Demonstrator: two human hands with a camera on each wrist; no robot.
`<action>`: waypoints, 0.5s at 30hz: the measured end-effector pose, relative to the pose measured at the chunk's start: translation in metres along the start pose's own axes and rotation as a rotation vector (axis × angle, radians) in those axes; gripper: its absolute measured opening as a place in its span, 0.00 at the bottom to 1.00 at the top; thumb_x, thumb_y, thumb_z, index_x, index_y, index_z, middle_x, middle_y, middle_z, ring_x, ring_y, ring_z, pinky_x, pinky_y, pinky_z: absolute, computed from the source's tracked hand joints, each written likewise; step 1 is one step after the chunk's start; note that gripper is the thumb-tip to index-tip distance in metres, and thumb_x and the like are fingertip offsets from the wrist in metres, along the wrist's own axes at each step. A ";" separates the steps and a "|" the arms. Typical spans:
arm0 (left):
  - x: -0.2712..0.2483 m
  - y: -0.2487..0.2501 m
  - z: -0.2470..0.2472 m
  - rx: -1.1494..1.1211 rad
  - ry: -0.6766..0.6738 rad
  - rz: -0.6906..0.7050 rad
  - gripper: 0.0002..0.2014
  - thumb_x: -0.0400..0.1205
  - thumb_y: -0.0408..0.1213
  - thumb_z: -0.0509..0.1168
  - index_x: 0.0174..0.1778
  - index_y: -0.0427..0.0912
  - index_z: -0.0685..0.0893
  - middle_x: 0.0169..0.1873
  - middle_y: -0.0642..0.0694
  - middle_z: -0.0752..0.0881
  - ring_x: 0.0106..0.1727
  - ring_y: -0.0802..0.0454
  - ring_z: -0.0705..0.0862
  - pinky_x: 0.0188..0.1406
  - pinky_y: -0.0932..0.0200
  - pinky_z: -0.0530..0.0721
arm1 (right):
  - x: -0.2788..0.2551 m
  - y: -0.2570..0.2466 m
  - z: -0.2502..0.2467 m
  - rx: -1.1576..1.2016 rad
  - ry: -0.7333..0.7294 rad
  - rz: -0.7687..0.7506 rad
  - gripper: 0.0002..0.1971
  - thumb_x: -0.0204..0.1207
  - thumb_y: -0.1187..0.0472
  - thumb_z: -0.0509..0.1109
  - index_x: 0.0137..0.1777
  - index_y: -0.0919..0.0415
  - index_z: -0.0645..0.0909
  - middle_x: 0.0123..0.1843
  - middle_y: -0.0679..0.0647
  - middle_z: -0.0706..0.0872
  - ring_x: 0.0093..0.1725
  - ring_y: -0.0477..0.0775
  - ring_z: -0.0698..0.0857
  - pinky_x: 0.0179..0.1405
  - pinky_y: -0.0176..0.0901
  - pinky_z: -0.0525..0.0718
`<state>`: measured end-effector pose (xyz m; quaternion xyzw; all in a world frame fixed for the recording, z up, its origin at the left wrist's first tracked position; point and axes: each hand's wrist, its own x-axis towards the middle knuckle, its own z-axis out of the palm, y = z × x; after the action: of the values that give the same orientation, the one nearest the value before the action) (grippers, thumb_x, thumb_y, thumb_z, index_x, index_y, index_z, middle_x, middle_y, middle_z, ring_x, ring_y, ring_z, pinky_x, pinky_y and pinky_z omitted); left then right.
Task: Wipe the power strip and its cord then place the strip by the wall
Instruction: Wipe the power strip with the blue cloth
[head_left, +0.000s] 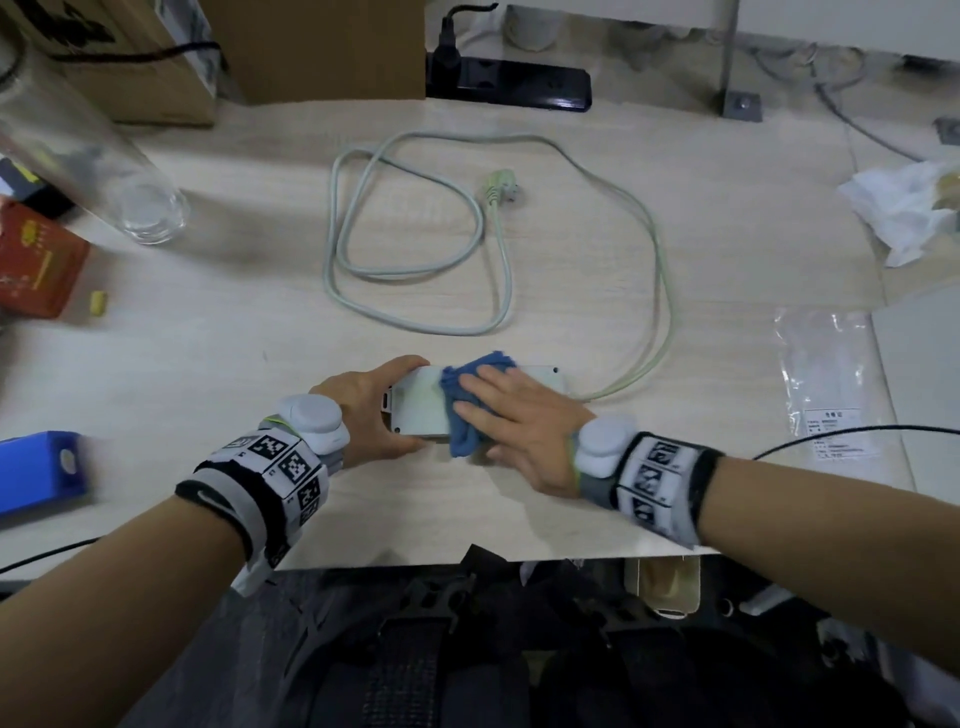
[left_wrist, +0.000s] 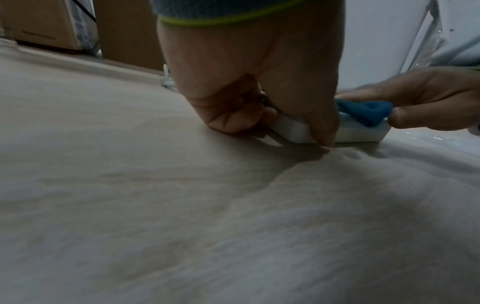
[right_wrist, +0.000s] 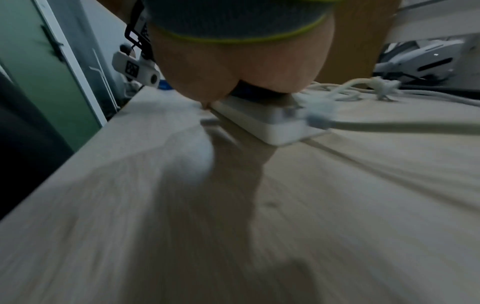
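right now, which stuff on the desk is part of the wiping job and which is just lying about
Part of the job:
white power strip, held by the left hand
blue cloth, pressed under the right hand
cord with its plug

Just lying about:
black power strip
glass jar
red box
plastic bag
crumpled tissue
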<state>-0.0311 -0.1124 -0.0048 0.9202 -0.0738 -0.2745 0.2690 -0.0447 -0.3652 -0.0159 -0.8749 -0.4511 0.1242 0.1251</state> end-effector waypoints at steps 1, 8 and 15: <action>0.000 0.000 0.002 -0.005 0.013 0.011 0.39 0.60 0.57 0.75 0.68 0.67 0.67 0.45 0.55 0.87 0.43 0.49 0.86 0.43 0.55 0.85 | 0.015 -0.009 0.004 0.014 0.001 -0.014 0.24 0.81 0.57 0.63 0.75 0.68 0.73 0.76 0.69 0.72 0.77 0.72 0.68 0.76 0.69 0.65; 0.001 0.003 0.000 0.012 -0.024 -0.008 0.39 0.60 0.60 0.74 0.67 0.69 0.66 0.46 0.56 0.86 0.43 0.48 0.86 0.42 0.54 0.86 | 0.028 -0.025 -0.041 0.315 0.133 0.065 0.13 0.65 0.71 0.68 0.50 0.67 0.88 0.46 0.64 0.91 0.45 0.67 0.89 0.41 0.60 0.88; -0.002 0.007 -0.002 -0.001 -0.006 -0.022 0.36 0.62 0.56 0.75 0.65 0.68 0.68 0.44 0.55 0.86 0.42 0.47 0.86 0.42 0.55 0.84 | 0.001 0.020 -0.061 0.384 0.216 0.653 0.21 0.79 0.55 0.65 0.71 0.55 0.75 0.63 0.56 0.83 0.61 0.59 0.81 0.61 0.46 0.78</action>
<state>-0.0317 -0.1170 0.0014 0.9201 -0.0642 -0.2801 0.2662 -0.0086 -0.3823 0.0348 -0.9411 -0.1020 0.1468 0.2872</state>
